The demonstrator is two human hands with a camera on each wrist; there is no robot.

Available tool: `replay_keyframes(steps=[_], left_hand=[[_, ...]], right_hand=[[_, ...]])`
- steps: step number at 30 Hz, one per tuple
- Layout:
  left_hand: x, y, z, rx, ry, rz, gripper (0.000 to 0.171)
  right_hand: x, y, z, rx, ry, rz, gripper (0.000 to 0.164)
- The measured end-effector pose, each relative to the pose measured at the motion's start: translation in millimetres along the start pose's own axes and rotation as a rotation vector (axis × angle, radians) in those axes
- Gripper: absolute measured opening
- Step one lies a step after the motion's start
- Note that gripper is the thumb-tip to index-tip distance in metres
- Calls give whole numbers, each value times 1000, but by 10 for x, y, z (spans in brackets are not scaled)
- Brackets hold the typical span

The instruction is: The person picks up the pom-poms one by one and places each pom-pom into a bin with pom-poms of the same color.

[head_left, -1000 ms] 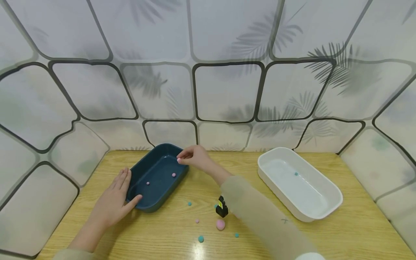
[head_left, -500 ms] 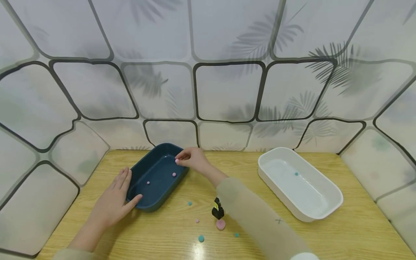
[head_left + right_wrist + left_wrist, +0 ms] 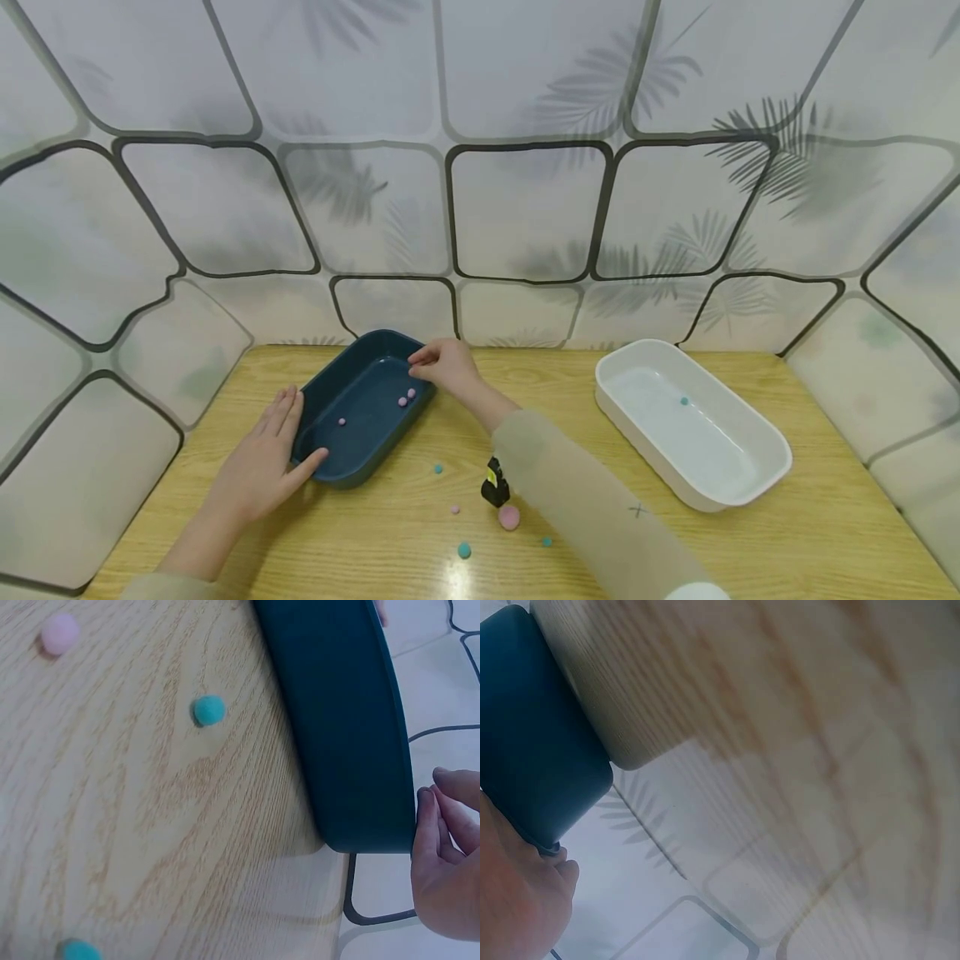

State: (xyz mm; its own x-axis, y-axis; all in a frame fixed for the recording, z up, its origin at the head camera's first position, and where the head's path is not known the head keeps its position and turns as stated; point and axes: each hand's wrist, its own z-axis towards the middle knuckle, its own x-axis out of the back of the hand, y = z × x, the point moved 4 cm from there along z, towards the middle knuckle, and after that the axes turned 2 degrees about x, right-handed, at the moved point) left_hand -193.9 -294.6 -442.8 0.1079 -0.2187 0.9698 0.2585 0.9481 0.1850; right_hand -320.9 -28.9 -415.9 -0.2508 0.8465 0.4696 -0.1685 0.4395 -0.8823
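A: What is changing in the head view?

B: Left of centre, a pink ball [image 3: 412,393] is no longer sitting in the right hand's [image 3: 452,370] pinch; it is now lying in the dark-blue baking dish [image 3: 366,398], just beside a second pink ball [image 3: 402,402]. A third pink ball [image 3: 342,422] is lying farther left.

A: What is this indicating for the work?

B: This ball's placing is apparently finishing. Two other pink balls [image 3: 509,517] are showing on the wooden tabletop [image 3: 390,550], lower centre.

A: Where is the ball lying relative to the fingers?

B: It is lying directly below the right fingertips in the frame, apart from them. In the right wrist view, at right, those fingertips [image 3: 425,801] are parting slightly, with nothing visible between them.

A: And the left hand [image 3: 258,462]?

B: Its fingers are extending, unclenched, along the dish's left edge, touching it.
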Motion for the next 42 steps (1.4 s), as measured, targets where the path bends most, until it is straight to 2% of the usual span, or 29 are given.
replay_keyframes(steps=[8, 11, 16, 21, 42], left_hand=[[16, 17, 6, -1, 1, 5, 97], [20, 21, 10, 0, -1, 1, 97], [23, 25, 19, 0, -5, -1, 97], [14, 17, 23, 2, -10, 0, 97], [10, 9, 8, -7, 6, 15, 96]], right_hand=[[15, 48, 24, 11, 7, 76, 18], [36, 83, 24, -13, -1, 129, 19], [97, 132, -21, -57, -35, 189, 23], [188, 154, -93, -45, -64, 232, 25], [648, 193, -423, -1, -126, 184, 29]])
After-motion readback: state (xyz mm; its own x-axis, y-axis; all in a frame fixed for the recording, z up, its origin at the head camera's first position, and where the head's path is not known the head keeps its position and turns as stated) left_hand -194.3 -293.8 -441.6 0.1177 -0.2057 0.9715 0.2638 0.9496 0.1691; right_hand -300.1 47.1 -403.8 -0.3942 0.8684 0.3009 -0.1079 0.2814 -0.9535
